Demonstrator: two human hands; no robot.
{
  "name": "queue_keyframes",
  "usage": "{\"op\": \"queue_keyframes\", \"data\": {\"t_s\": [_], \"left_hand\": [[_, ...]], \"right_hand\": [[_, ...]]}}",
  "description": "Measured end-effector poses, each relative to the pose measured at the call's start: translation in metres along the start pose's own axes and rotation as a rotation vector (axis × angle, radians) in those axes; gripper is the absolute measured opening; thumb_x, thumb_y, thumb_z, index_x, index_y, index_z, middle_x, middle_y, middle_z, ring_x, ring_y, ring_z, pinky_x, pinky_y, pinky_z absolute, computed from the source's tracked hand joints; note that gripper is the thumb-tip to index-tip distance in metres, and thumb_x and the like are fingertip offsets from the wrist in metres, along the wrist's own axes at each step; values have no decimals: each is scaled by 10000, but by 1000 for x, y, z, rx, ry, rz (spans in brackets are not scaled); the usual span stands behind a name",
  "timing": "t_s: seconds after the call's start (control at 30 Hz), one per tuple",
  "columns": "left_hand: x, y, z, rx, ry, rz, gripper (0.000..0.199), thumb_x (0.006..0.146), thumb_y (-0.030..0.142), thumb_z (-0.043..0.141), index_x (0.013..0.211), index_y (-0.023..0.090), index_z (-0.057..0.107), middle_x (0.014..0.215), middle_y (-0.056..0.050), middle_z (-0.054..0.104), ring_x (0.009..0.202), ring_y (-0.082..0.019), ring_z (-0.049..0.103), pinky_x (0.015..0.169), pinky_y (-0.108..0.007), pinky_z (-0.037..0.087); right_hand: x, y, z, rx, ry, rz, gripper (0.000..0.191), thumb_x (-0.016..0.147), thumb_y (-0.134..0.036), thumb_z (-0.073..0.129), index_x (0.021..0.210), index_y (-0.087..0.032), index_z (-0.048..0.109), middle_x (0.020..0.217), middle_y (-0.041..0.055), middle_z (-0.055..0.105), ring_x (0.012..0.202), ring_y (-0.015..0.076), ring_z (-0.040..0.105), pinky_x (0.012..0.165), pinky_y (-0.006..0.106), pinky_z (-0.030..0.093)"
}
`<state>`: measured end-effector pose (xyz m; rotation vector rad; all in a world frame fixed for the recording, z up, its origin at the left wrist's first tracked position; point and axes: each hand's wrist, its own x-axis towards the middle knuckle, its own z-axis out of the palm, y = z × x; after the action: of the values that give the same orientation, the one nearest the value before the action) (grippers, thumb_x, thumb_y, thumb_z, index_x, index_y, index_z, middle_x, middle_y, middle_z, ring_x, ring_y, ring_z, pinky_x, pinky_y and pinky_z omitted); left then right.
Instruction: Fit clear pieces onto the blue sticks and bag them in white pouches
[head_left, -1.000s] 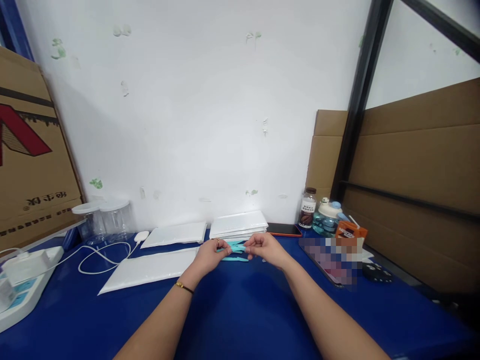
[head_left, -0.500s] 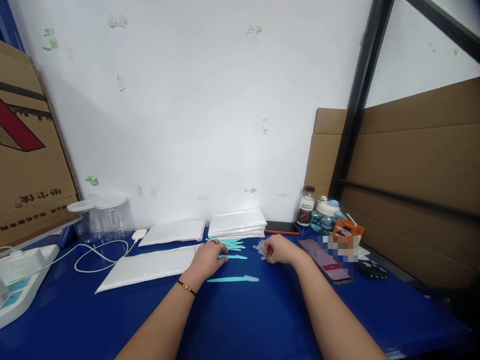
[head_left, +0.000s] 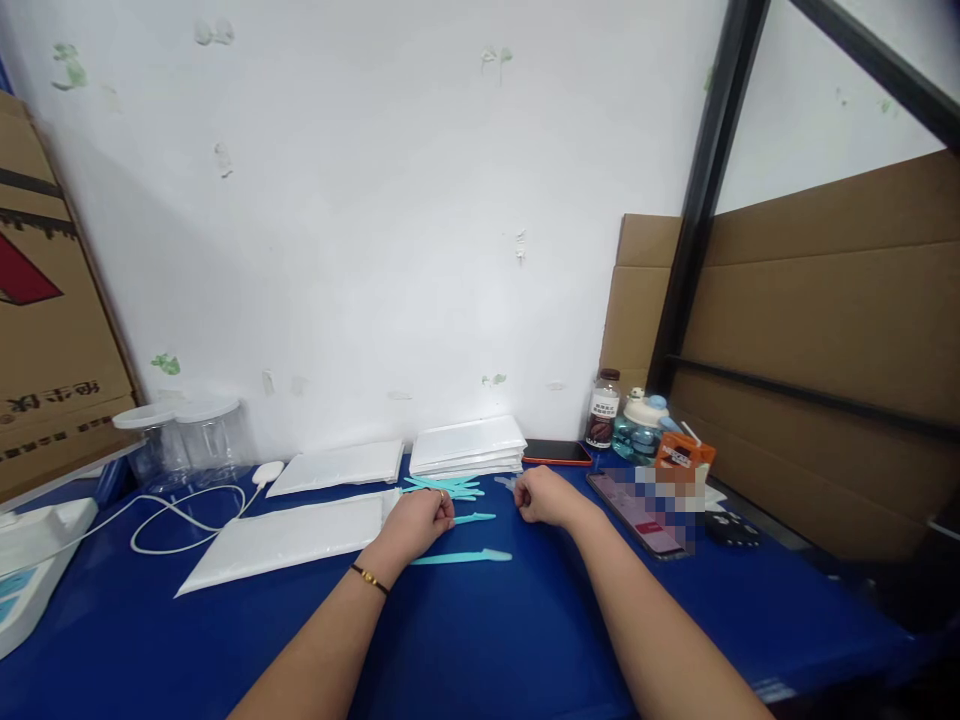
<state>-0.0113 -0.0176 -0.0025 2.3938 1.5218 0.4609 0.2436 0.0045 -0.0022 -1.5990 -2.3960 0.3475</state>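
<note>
My left hand point(head_left: 420, 522) is closed on the handle end of a teal razor-like stick point(head_left: 476, 518), its tip pointing right. A second teal stick with a pale cap point(head_left: 465, 557) lies nearer me on the blue table. Behind my left hand is a loose pile of teal sticks point(head_left: 461, 484). My right hand point(head_left: 541, 496) is closed at the small translucent caps point(head_left: 508, 482), with its fingertips pressed together; what it pinches is hidden. A long white padded envelope point(head_left: 292, 540) lies left of my left hand.
White envelopes lie in a flat pile point(head_left: 349, 465) and a taller stack point(head_left: 469, 447) along the wall. A red-edged phone point(head_left: 556, 453), another phone point(head_left: 637, 515), bottles point(head_left: 602, 412) and an orange carton point(head_left: 681, 458) stand or lie right. Clear jars point(head_left: 210, 440) and a white cable are left.
My left fingers have drawn together on the teal stick's handle. My right hand remains closed by the caps. The whole view has shifted slightly.
</note>
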Motion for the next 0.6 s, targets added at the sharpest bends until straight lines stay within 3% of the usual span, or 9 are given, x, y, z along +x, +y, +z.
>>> {"op": "queue_keyframes", "data": {"t_s": [0.27,0.37,0.5,0.6], "left_hand": [[2,-1,4,-55,-22,-12,93,719,264,544,756,214,613,731,12,640,656,-125,547,542,-206,319],[2,-1,4,-58,-25,-9,95,712,261,548,751,208,617,730,9,642,654,-125,546,539,-205,320],[1,0,3,-46,-34,3,99,708,269,550,742,212,623,723,12,645,654,-126,549,540,-207,324],[0,0,1,-27,-32,4,96,706,269,549,726,213,624,715,15,645,646,-125,548,535,-210,320]], "right_hand": [[-1,-10,-2,-97,234,120,176,679,-269,600,822,-166,604,830,62,639,725,162,579,564,216,335],[5,-13,4,-144,249,178,219,695,-345,602,797,-152,622,828,93,650,756,199,597,583,239,363],[10,-18,12,-205,190,165,93,668,-198,604,719,-136,653,796,125,663,730,218,611,578,253,384],[8,-19,13,-194,176,128,101,634,-136,613,714,-145,674,781,107,673,699,198,608,558,236,384]]}}
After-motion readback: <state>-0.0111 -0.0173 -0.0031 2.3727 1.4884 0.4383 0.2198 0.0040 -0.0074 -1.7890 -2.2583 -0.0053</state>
